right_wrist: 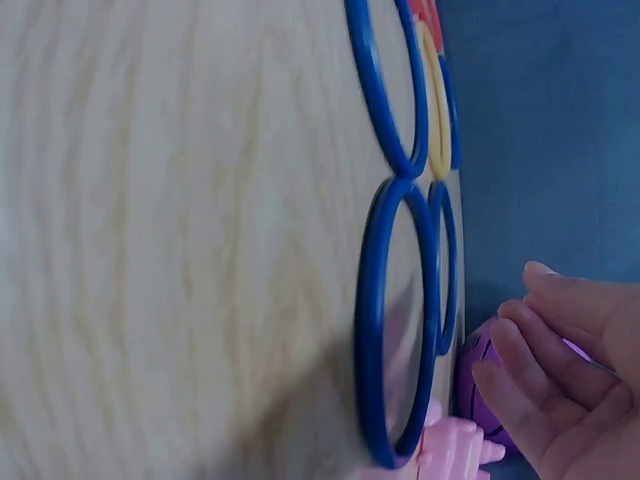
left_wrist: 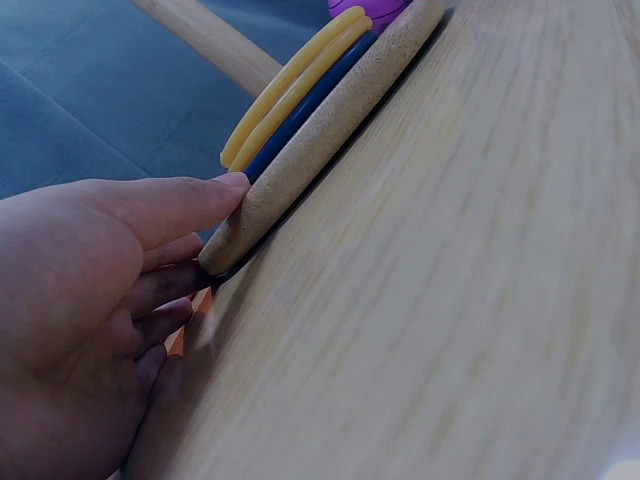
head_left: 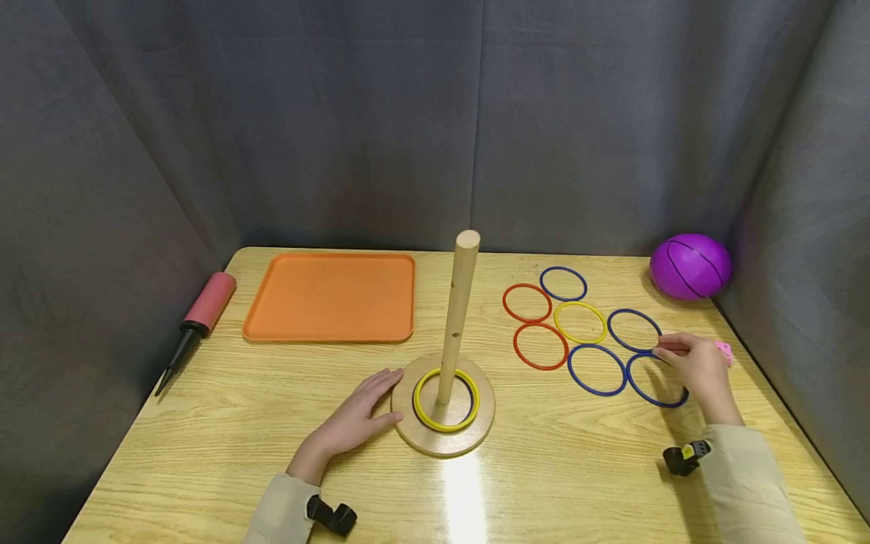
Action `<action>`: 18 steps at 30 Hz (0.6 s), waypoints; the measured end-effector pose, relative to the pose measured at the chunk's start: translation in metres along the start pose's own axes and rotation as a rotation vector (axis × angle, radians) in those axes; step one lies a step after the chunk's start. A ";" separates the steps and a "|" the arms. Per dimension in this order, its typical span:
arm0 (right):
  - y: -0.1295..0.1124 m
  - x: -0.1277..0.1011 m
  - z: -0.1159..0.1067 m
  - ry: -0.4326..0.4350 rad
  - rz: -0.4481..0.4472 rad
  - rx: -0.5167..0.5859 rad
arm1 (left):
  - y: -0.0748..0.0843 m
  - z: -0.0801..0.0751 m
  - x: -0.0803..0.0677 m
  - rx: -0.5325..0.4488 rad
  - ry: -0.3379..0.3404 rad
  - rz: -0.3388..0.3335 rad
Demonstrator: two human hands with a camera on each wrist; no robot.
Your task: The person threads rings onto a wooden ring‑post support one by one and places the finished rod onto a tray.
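My left hand [head_left: 355,414] rests at the left edge of a round wooden base [head_left: 481,423], its extended fingers and thumb touching the rim. A wooden post [head_left: 461,302] rises from that base. Around the post lie two yellow rings [left_wrist: 290,85] stacked over a blue ring [left_wrist: 310,105]. Over on the right, my right hand [head_left: 700,370] hovers above a blue ring [head_left: 669,406], partly covering it in the head view. In the right wrist view its loosely bent fingers [right_wrist: 530,350] are apart from the rings, with nothing between them.
Several blue, red and yellow rings [head_left: 557,332] lie flat at right. Behind them sits a purple ball [head_left: 691,266]. A pink toy [right_wrist: 455,450] is partly hidden by the right hand. An orange tray [head_left: 333,298] and a red-and-black hand pump [head_left: 204,310] lie at left.
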State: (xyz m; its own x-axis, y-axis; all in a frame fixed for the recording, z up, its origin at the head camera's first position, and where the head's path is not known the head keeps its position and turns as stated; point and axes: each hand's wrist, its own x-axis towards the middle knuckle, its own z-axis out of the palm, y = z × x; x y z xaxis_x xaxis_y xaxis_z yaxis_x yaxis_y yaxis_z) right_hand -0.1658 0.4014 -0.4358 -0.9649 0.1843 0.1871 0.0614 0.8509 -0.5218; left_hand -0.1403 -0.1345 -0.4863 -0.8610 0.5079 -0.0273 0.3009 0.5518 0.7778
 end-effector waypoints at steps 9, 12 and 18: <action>0.019 -0.005 0.002 -0.004 -0.018 -0.070 | -0.001 0.000 0.000 -0.004 -0.003 0.000; 0.023 -0.008 0.003 -0.022 0.021 -0.080 | -0.002 0.000 0.000 -0.005 0.000 0.005; 0.028 -0.010 0.004 -0.101 0.129 -0.097 | -0.002 0.000 0.000 0.003 0.002 0.005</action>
State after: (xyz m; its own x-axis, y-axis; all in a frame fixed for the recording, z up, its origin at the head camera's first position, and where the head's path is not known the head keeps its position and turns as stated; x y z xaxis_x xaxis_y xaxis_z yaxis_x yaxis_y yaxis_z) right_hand -0.1560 0.4216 -0.4558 -0.9678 0.2490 0.0366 0.2061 0.8677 -0.4522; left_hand -0.1406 -0.1354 -0.4881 -0.8604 0.5091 -0.0222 0.3062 0.5514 0.7761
